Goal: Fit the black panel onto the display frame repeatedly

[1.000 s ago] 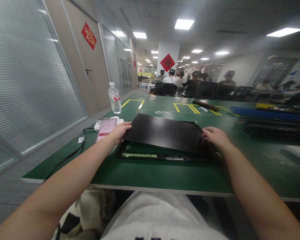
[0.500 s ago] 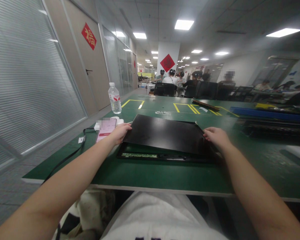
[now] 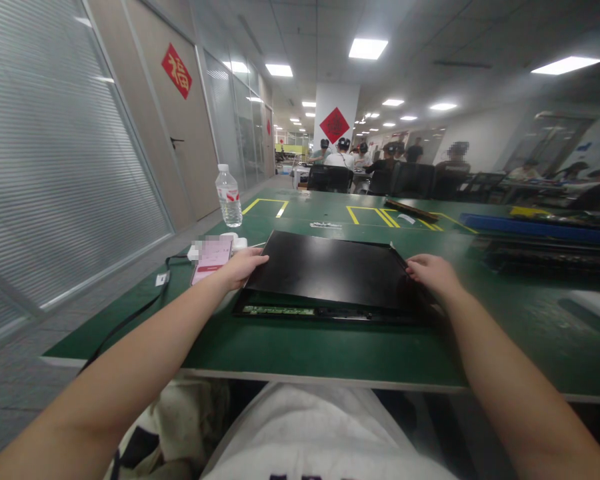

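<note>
A glossy black flat panel (image 3: 325, 267), like a display screen, lies slightly tilted over a shallow black frame (image 3: 345, 316). Along the frame's near side a strip of green circuit board (image 3: 279, 311) shows below the panel's front edge. My left hand (image 3: 245, 265) is closed on the panel's left edge, thumb on top and fingers underneath, hidden. At the other side my right hand (image 3: 433, 272) pinches the dark right rim of the frame, close to the panel's edge. Whether it also grips the panel is hard to tell.
On the green table (image 3: 300, 350) a phone (image 3: 213, 259) and white plug pieces (image 3: 239, 243) lie left of the panel, a water bottle (image 3: 229, 197) behind them. Blue and black long parts (image 3: 535, 227) lie at the right. People (image 3: 340, 159) sit further back.
The panel's left side has sunk very slightly, and my left thumb sits a little further right over its edge. My right hand stays nearly in place.
</note>
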Available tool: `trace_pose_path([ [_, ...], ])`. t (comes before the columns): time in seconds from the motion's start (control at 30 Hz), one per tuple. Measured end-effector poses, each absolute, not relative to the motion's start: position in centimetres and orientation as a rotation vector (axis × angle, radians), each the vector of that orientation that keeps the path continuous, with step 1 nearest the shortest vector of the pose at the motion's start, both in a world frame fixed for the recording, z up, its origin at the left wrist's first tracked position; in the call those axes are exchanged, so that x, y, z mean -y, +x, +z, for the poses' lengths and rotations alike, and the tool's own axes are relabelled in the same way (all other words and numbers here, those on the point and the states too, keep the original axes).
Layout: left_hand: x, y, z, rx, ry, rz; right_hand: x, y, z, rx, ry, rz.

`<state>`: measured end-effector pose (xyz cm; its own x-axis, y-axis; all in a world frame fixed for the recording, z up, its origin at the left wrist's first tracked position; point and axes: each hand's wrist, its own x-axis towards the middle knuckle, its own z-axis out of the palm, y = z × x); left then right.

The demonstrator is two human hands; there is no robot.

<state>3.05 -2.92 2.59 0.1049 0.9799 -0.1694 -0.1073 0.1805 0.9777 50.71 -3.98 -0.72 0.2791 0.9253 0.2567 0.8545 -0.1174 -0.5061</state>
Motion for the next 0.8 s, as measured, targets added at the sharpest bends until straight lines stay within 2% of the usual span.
trace_pose_path([
  [0.17, 3.0, 3.1, 2.5, -1.126, 1.053, 1.037, 4.1, 50.5, -0.4, 1.53, -1.995, 0.249],
  [0.8, 2.8, 3.8, 1.9, -1.219, 1.134, 1.192, 4.2, 50.3, -0.2, 1.551, -2.025, 0.195],
])
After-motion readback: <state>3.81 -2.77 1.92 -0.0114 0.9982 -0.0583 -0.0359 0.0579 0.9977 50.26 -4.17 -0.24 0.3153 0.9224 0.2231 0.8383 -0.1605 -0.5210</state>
